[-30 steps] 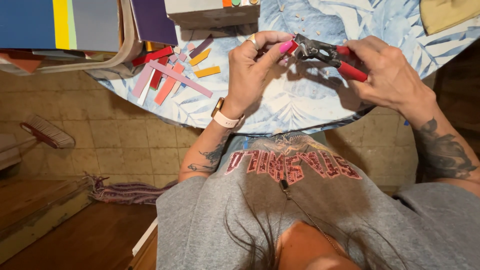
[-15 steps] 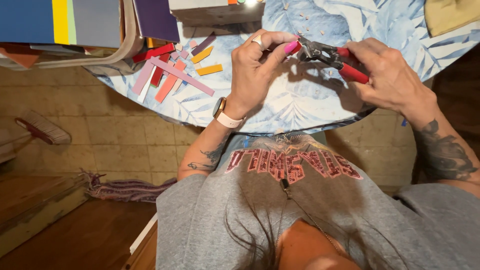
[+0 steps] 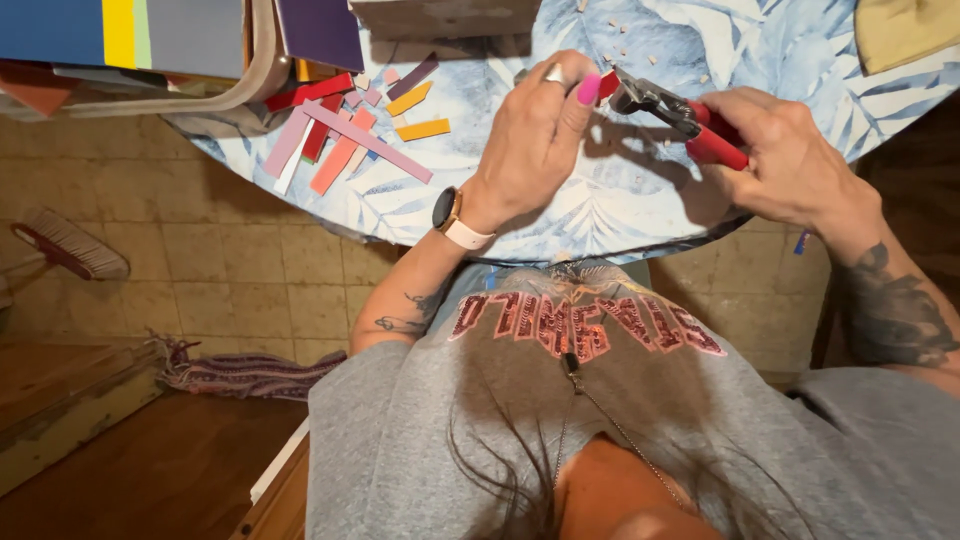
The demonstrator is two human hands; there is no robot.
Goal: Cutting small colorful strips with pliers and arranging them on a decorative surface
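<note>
Head view: two hands nip a small red tile piece over a blue leaf-print tablecloth.

Right hand (image 3: 790, 165) is closed round the red-handled metal nippers (image 3: 672, 112), whose long axis runs from that hand toward the left hand (image 3: 535, 140). Left fingertips pinch the small red tile piece (image 3: 608, 84), which sits at the nipper's head; how far the jaws have closed on it I cannot tell. Loose pink, red, orange and purple tile strips (image 3: 345, 140) lie on the round table's tablecloth (image 3: 470, 200), well to the left, beside stacked blue, yellow and grey sheets (image 3: 120, 30).
</note>
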